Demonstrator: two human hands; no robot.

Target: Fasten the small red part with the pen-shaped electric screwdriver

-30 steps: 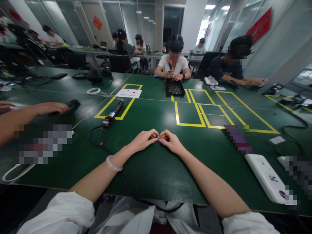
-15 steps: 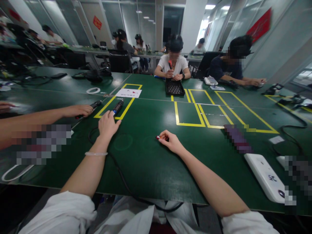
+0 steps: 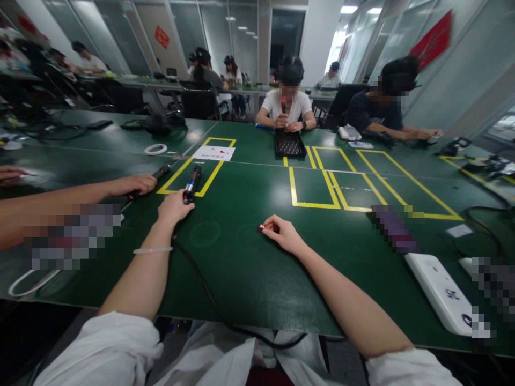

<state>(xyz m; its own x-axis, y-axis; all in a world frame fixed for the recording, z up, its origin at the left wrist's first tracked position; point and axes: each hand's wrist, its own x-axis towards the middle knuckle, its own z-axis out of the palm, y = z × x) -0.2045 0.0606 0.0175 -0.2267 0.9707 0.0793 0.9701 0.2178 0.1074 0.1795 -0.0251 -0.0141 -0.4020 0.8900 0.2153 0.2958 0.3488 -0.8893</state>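
Observation:
My left hand point(image 3: 174, 208) is closed around the near end of a black cylindrical tool point(image 3: 192, 184) with a blue and silver band. The tool points away from me, above a yellow-taped rectangle; what kind of tool it is I cannot make out. Farther right, my right hand point(image 3: 279, 231) rests low over the green table point(image 3: 249, 279), thumb and fingers pinched on a small red piece point(image 3: 261, 228). Most of that piece is hidden by the fingers. From beside my left hand a black cable point(image 3: 201, 281) runs toward the table's front edge.
At left, a co-worker's hand point(image 3: 140, 185) holds a similar dark tool. A paper sheet point(image 3: 213, 154) lies beyond my left hand. Across the table a person works over a black tray point(image 3: 289, 145). A white power bank point(image 3: 438, 292) and a dark phone point(image 3: 394, 229) lie at right.
My left hand has shifted slightly left and closed on the black tool, whose near end now shows at the fingers. My right hand has stayed nearly still.

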